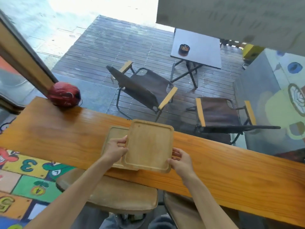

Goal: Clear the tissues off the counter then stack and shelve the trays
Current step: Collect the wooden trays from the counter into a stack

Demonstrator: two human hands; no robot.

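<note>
Trays are mid-stack on the wooden counter point(214, 156): the upper tray point(148, 146) is held by both hands and sits askew over the lower tray point(115, 134), covering its right part and jutting past it to the right. The left hand point(115, 150) pinches the upper tray's left rim, thumb on top and fingers curled beneath; the right hand point(180, 160) grips its near right corner the same way. No tissues show on the counter, so that part looks done. The main risk is the misalignment: if the upper tray is let go as it lies, its rim would probably ride on the lower tray's raised edge and rock, and a crooked pair could slide apart when carried to a shelf. Both trays also overhang the near edge of the counter slightly, above the stool point(115, 195), so a pull toward the body could tip them off. The left fingers lie between the two trays and could get nipped as the top one settles. The red helmet point(65, 94) stands well apart and seems no obstacle.
</note>
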